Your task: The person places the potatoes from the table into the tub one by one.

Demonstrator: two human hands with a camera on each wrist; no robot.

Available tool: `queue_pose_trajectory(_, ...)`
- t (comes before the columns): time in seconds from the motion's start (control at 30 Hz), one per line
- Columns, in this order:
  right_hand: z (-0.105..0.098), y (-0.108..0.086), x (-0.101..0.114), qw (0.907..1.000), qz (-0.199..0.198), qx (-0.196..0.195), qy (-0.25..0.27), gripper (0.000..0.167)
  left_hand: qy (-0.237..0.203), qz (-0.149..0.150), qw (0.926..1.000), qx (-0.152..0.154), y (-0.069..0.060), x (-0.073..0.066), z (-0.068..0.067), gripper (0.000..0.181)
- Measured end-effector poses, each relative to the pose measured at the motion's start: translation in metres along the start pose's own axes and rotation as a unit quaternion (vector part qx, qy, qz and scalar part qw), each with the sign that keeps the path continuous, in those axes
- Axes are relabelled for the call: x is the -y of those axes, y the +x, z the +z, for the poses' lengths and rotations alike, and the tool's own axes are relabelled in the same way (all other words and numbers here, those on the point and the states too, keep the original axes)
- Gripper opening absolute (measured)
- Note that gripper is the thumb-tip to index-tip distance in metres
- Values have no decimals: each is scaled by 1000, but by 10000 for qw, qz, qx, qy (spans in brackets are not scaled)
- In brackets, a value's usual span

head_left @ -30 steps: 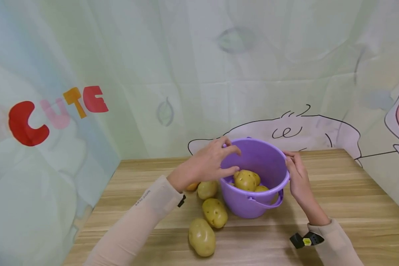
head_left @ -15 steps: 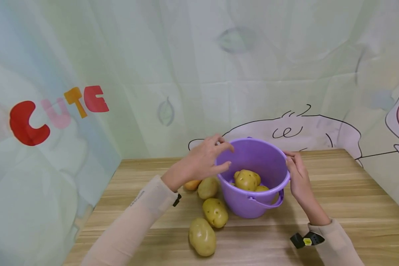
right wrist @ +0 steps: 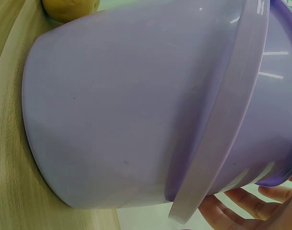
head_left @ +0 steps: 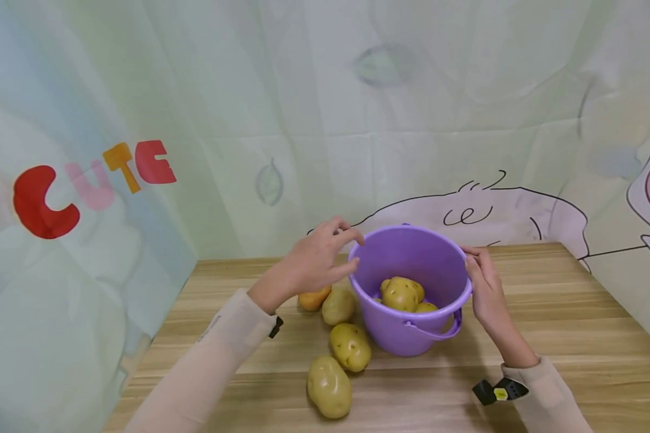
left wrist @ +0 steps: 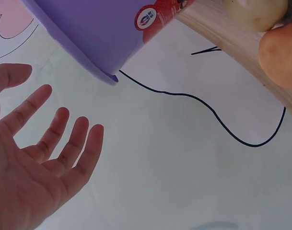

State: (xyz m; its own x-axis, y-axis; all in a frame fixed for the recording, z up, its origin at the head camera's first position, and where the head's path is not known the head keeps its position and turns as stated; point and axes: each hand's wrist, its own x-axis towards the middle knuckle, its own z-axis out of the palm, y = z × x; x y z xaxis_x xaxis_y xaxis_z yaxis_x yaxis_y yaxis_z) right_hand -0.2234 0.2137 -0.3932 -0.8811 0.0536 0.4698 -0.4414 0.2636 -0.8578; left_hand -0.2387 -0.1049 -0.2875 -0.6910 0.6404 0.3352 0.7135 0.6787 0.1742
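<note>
A purple bucket point(head_left: 401, 331) stands upright on the wooden table with several potatoes point(head_left: 401, 293) inside. My right hand point(head_left: 486, 288) grips its right rim; in the right wrist view that hand point(right wrist: 251, 211) lies at the rim beside the handle point(right wrist: 222, 124). Beside the bucket's left rim my left hand point(head_left: 316, 255) hangs in the air with fingers spread, holding nothing. The left wrist view shows the left hand point(left wrist: 45, 153) apart from the bucket point(left wrist: 102, 28). Left of the bucket lie three potatoes, the nearest one point(head_left: 329, 386) at the front, and an orange-coloured round item point(head_left: 314, 298).
Behind the wooden table point(head_left: 547, 313) hangs a pale printed curtain point(head_left: 325, 120), which also runs along the left and right sides. Red, pink and orange letters are on its left part.
My left hand has moved left, from over the bucket's opening to outside its left rim, uncovering more of the orange-coloured item. The right hand has stayed on the rim.
</note>
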Motion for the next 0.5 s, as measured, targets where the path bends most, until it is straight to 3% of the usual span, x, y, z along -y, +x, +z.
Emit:
queue_pose_trajectory(0.23,1,0,0,9999,0,-17,138,38,-15,-108,9999,-101,-6,10,0,26)
queue_pose_trajectory(0.5,1,0,1,9999,-14,0,151,38,-15,-410,9992,-10,-12,20,1,26)
